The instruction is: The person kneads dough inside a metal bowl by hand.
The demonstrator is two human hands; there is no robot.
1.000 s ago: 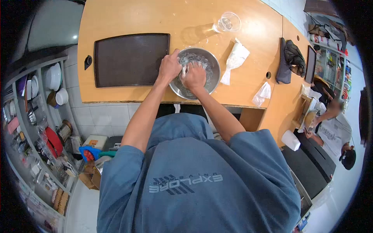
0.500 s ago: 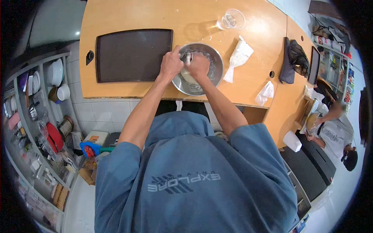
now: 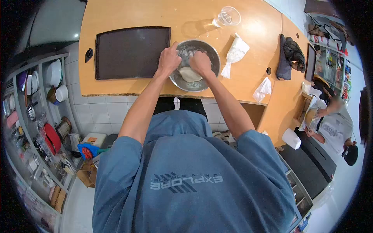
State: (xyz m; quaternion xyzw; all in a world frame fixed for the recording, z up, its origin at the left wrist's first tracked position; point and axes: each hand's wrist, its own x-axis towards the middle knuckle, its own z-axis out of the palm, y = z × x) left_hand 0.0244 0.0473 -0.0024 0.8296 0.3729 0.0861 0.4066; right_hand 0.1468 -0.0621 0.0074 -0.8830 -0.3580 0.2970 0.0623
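Observation:
A metal mixing bowl stands near the table's front edge with a pale lump of dough in its near part. My left hand is closed on the bowl's left rim, thumb pointing up. Inside the bowl, my right hand is curled into a fist beside the dough's upper right edge. Its fingertips face away from the camera, so whatever they may hold is hidden. Wet, whitish smears coat the bowl's inner wall.
A dark baking tray lies left of the bowl. To the right are a white bag, a clear cup and a smaller plastic bag. Shelves line the left wall. Another person is at far right.
My right fist has shifted off the dough toward the far side of the bowl, leaving more dough visible. My left hand keeps hold of the rim. The whole view has shifted slightly.

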